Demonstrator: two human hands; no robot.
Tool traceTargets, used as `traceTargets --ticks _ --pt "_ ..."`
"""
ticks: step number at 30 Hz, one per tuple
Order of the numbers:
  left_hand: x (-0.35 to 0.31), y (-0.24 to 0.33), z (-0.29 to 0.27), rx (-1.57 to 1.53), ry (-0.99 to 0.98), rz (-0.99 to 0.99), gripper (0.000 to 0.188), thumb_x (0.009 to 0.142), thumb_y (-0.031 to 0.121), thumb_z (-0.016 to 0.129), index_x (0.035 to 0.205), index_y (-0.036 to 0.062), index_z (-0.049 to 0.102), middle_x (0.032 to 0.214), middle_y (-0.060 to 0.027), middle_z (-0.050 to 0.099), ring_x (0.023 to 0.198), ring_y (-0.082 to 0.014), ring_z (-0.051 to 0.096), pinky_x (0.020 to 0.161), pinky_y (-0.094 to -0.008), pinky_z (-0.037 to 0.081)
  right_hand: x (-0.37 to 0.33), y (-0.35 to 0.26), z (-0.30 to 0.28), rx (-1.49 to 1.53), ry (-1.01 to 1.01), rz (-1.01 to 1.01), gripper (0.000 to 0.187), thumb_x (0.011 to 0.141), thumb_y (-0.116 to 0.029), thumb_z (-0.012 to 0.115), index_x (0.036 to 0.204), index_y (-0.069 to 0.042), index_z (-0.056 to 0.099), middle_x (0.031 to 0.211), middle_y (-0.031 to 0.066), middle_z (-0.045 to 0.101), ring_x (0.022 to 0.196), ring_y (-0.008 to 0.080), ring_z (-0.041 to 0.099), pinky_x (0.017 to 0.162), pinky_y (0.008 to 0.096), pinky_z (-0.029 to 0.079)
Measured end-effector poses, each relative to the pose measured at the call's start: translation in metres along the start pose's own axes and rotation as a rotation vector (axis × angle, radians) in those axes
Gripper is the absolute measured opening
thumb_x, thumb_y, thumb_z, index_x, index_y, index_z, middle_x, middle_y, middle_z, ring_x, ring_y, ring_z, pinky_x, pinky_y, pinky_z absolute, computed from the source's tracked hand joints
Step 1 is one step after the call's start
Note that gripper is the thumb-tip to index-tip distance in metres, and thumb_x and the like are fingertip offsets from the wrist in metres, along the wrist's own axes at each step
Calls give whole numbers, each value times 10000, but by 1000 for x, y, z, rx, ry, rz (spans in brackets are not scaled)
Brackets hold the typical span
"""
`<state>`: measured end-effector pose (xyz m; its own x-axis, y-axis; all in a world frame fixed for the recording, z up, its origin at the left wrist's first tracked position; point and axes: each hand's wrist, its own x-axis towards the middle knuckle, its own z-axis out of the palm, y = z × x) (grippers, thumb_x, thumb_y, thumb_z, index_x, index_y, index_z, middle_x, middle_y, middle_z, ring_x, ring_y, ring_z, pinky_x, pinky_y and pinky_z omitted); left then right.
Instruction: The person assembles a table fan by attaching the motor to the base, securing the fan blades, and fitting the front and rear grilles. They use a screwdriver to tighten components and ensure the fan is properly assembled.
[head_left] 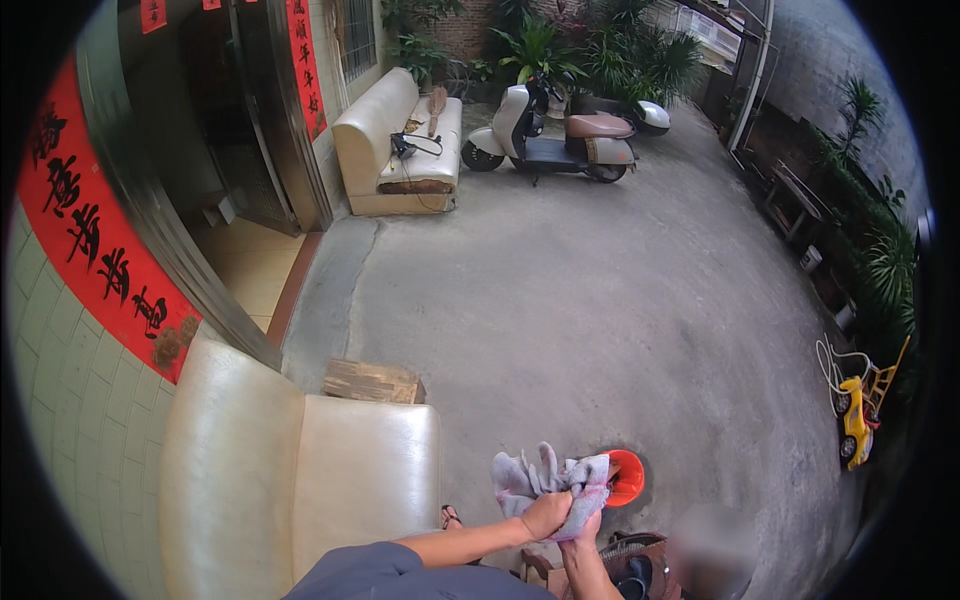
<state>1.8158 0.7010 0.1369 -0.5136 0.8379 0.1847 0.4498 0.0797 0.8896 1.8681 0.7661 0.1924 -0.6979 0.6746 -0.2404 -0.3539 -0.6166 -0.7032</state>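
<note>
Sofa with smooth cream upholstery (368, 450) stands left of your left hand (547, 514), which is closed on rumpled grey, pink-marked cloth (515, 486), your right hand (586, 531) gripping underneath. Gather the loose folds evenly, near the round orange-red plastic bucket (630, 480) just ahead-right.

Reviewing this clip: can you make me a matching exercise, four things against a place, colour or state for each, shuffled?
Things:
1. grey cloth
2. bucket
3. toy vehicle
4. scooter

Places, colours, states:
A. yellow, by the right edge of the yard
B. parked beside the far sofa
C. bunched up, held by the left hand and right hand
D. orange-red, on the ground near the hands

Pairs: 1-C, 2-D, 3-A, 4-B
</note>
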Motion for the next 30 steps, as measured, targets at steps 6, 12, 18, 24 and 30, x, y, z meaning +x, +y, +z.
traceTargets --ticks 6,12,18,24,30 --pt "64 -4 -87 61 31 -169 269 922 208 537 1010 -45 526 915 -283 623 870 -449 627 750 -502 501 108 14 48 45 -182 151 441 1013 -440 414 1197 -78 586 1109 108 643 1007 271 619 916 422 502" --pt "172 -9 -252 -123 -441 -192 540 976 459 530 1124 -60 548 1000 -230 623 907 -327 628 848 -404 484 225 -36 77 146 -125 442 614 953 -588 392 1262 -95 585 1228 139 624 1123 370 582 978 527 464" --pt "206 -190 -372 -346 621 -723 408 996 328 542 1230 -4 584 1026 -134 700 966 -197 670 846 -317 519 381 -4 152 14 -329 421 590 916 -565 502 1277 -105 579 1260 142 601 1158 343 560 1032 494 422" --pt "18 -333 -346 -385 1086 -1461 360 917 298 559 820 -39 639 741 -177 659 580 -264 658 525 -378 535 529 22 253 -72 -446 560 576 923 -557 499 1265 -102 583 1248 137 604 1149 335 563 1020 487 427" --pt "3 -326 -298 -533 517 -2055 280 905 189 510 924 -64 629 737 -196 660 592 -282 662 502 -383 528 631 83 309 -132 -442 601 563 929 -550 496 1254 -99 587 1235 132 606 1141 327 566 1008 480 433"
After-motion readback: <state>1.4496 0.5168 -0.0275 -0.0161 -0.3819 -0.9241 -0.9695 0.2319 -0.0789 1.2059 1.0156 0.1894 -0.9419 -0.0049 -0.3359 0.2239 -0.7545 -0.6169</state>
